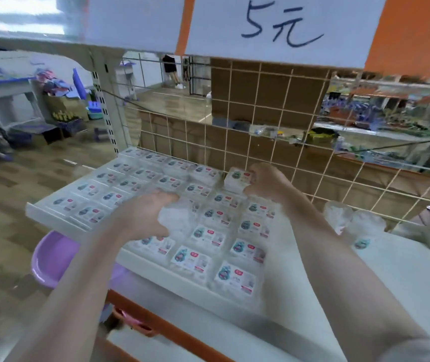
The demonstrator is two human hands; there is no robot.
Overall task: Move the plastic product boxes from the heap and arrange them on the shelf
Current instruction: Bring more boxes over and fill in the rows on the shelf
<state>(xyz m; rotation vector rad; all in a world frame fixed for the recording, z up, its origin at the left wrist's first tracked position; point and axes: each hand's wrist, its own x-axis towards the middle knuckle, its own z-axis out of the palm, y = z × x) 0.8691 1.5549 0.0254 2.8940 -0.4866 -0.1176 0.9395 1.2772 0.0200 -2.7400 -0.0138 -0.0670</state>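
Several clear plastic product boxes with teal and red labels lie in rows on the white shelf (49,214). My right hand (268,182) grips one labelled box (237,180) at the back of the rows, by the wire grid. My left hand (143,214) holds a clear box (176,220) just above the middle rows, fingers curled round it. A small heap of loose clear boxes (353,224) sits on the shelf to the right of my right forearm.
A wire grid panel (261,142) backs the shelf. A paper price sign (281,24) hangs above. A lilac plastic basin (52,259) sits below the shelf's left front. Beyond the shelf's left end is open shop floor (13,184) with cartons and stools.
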